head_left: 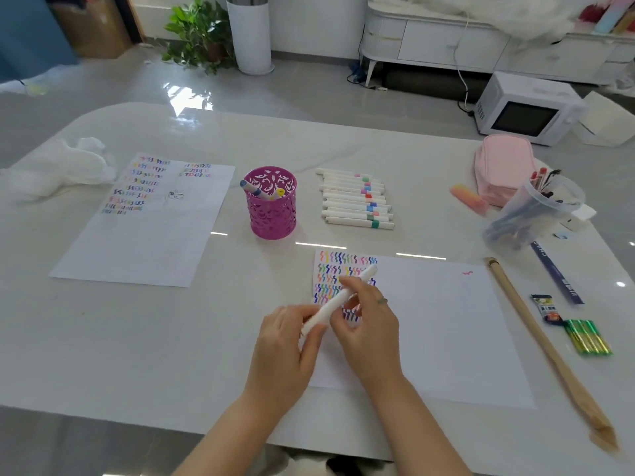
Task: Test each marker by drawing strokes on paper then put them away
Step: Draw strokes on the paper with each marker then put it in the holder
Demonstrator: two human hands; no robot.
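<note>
Both hands, left hand [287, 341] and right hand [369, 324], grip one marker [338, 298].

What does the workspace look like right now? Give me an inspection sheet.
Surface: glossy white table.
Job's things: white marker; row of white markers; pink perforated cup holding markers; near paper sheet and left paper sheet, both stroke-marked.
Clutter: pink pouch, clear tub of pens, wooden stick, crumpled white tissue.
Grips: left grip and right grip both hold the white marker.
Cables: white cable hanging behind white microwave.
Surroundings: microwave on floor, green potted plant.

Left grip [285, 345], right grip [367, 328], both curled.
</note>
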